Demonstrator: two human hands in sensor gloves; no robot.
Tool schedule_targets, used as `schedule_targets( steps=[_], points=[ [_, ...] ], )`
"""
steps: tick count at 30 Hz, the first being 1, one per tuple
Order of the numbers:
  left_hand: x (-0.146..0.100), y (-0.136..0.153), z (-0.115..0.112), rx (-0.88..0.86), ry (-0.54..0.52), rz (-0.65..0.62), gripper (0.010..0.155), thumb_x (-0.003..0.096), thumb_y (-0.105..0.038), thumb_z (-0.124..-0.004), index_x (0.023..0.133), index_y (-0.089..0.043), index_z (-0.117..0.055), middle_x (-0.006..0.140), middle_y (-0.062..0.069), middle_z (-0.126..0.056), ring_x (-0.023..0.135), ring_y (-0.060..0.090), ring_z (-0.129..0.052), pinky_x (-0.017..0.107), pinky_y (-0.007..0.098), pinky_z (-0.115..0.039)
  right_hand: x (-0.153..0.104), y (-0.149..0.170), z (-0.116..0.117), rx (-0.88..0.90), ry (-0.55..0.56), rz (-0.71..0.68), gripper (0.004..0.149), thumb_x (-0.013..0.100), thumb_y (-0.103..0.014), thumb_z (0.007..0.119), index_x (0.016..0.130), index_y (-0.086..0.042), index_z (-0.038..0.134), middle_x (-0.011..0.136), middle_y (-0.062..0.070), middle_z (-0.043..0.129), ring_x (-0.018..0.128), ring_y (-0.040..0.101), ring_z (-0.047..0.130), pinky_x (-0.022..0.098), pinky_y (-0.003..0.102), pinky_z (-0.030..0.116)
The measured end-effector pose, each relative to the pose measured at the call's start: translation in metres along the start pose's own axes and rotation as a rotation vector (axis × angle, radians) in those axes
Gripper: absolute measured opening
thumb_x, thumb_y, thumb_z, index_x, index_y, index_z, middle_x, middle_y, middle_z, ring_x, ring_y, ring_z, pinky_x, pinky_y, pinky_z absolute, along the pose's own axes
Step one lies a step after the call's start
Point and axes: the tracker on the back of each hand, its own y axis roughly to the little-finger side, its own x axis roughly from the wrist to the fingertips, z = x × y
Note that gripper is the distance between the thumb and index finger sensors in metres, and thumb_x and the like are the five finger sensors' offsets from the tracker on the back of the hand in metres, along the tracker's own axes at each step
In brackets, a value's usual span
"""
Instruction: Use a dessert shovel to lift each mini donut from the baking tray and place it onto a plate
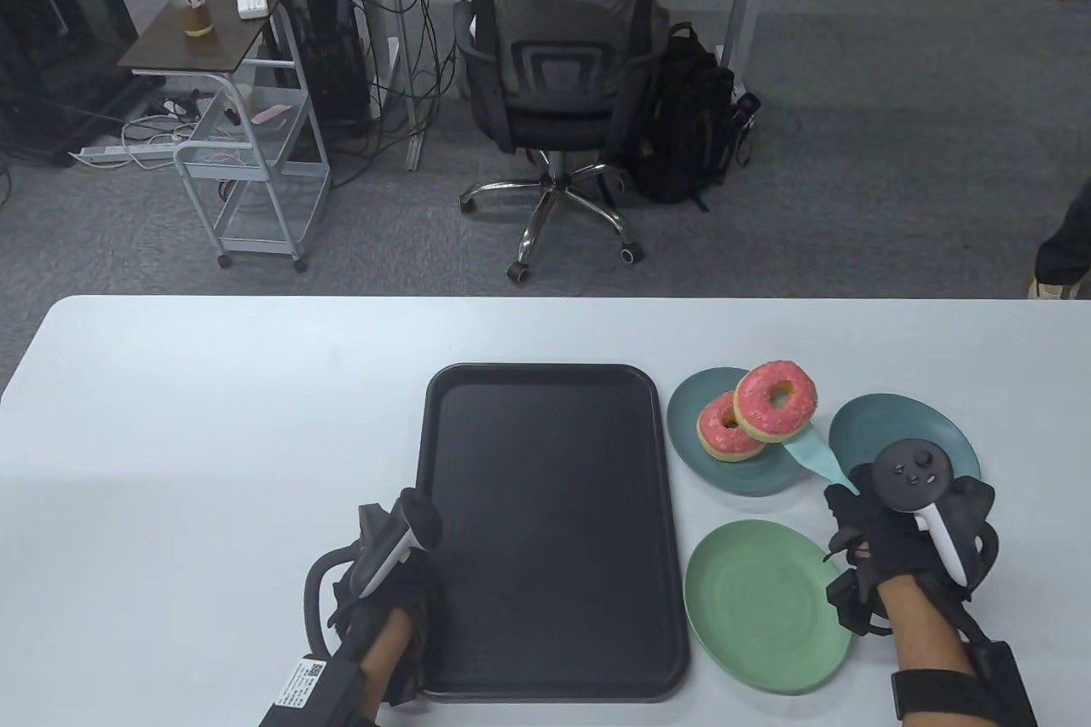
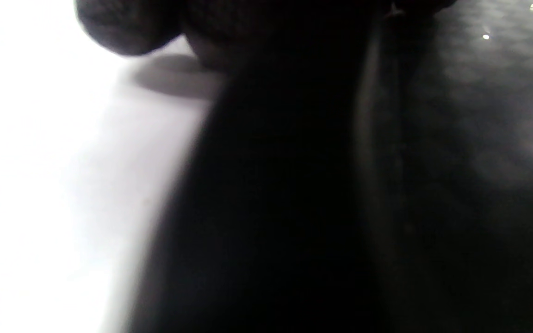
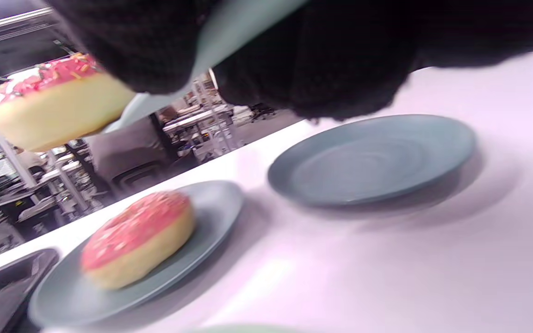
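The right hand (image 1: 903, 522) has its gloved fingers (image 3: 155, 41) curled round the handle of the pale blue dessert shovel (image 1: 814, 454), and the blade reaches away from them, up and to the left. On the far end of that blade sits a pink-iced donut (image 1: 776, 401), held in the air above the blue plate (image 1: 724, 471) beyond the fingertips. A second pink donut (image 1: 729, 426) lies flat on that same plate, partly under the lifted one. Just under the hand itself is another blue plate (image 1: 903, 420), and nearer the wrist, to its left, a green plate (image 1: 767, 608). The left hand (image 1: 388, 591) rests against the near left edge of the black baking tray (image 1: 550, 531); how its fingers lie I cannot tell, they are hidden and its wrist view is dark and blurred
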Motion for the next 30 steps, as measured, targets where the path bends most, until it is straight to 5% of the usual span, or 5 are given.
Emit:
schedule_targets(
  steps=[12,30],
  points=[
    [0.000,0.000,0.000,0.002,0.000,0.001,0.073,0.0452,-0.051,-0.068,0.104,-0.023,-0.034,0.067,-0.004,-0.077,0.041,0.010,-0.095,0.038,0.037,-0.086,0.015,0.072,-0.013,0.072,0.047,0.251,0.056,0.042,-0.037,0.084,0.087,-0.004,0.079,0.062,0.021,0.094,0.033,0.031,0.098,0.024,0.043,0.090],
    [0.000,-0.001,0.000,0.010,0.000,0.006,0.073,0.0454,-0.051,-0.068,0.104,-0.022,-0.033,0.067,-0.003,-0.076,0.041,0.011,-0.095,0.038,0.037,-0.085,0.031,0.093,0.016,-0.029,-0.016,0.333,0.059,0.042,-0.030,0.086,0.093,-0.003,0.073,0.068,0.022,0.091,0.039,0.033,0.097,0.027,0.044,0.090]
  ],
)
